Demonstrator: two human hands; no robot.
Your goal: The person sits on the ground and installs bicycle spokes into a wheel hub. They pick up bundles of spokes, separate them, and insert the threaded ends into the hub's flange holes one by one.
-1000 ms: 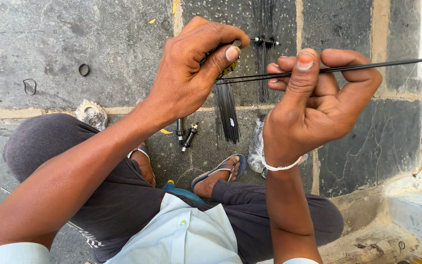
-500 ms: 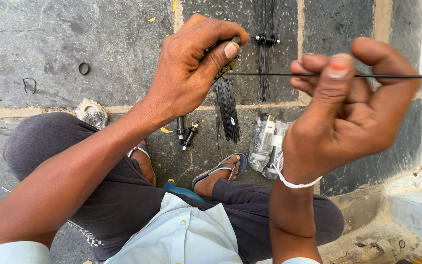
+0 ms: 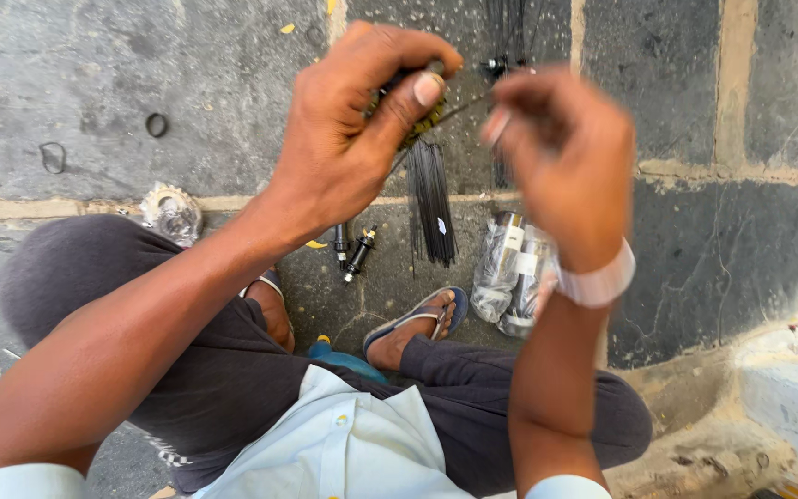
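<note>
My left hand [image 3: 353, 148] is closed, thumb pressed down over a small dark, brass-tinted fitting [image 3: 417, 106] from which a thin black spoke [image 3: 459, 109] runs toward my right hand [image 3: 570, 157]. The right hand is blurred; its fingertips seem pinched together at the near end of the spoke, but I cannot tell for sure that they hold it. Both hands are raised well above the stone floor [image 3: 140, 74], over my crossed legs.

On the floor below, a fanned bundle of black spokes [image 3: 431, 199] lies across the pale mortar joint, with two small black bolts [image 3: 353, 249] just to its left and clear plastic-wrapped parts [image 3: 510, 273] just to its right, near my sandal [image 3: 422, 319]. A toothed sprocket [image 3: 171, 211] sits by my left knee, and a small ring [image 3: 156, 125] lies further toward the far left of the floor.

To work the step well, I judge the left grip should stay firm and still so the fitting does not turn. The right fingers should do the fine work close to the fitting, keeping the spoke straight along its axis. A slanted pull could bend it or slip it free.
</note>
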